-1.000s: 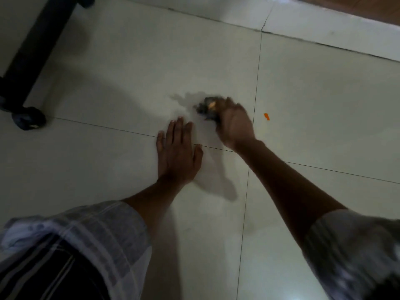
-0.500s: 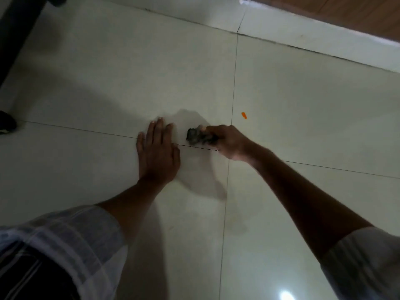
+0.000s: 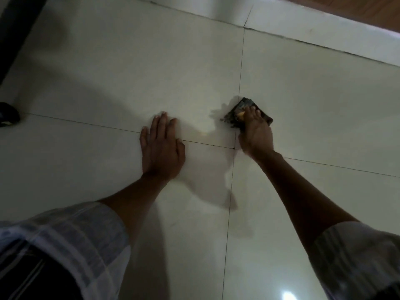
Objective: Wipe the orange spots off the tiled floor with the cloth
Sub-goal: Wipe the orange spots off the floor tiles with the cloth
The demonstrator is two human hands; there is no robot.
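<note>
Just right of the frame's centre, the right hand (image 3: 256, 133) presses a dark cloth (image 3: 246, 110) flat against the pale tiled floor (image 3: 108, 83), its fingers lying over the cloth's near part; whether they curl round the fabric cannot be told. The cloth sits just right of the vertical grout line and above the horizontal one, near where the two cross. A small orange fleck (image 3: 240, 114) shows at the cloth beside the fingertips. Left of it, near the frame's centre, the left hand (image 3: 161, 148) lies palm-down on the floor with fingers straight and close together, across the horizontal grout line, well apart from the cloth. Both forearms run down toward the lower corners, ending in light striped sleeves (image 3: 71, 239). A dark furniture leg (image 3: 15, 33) stands at the upper left edge.
</note>
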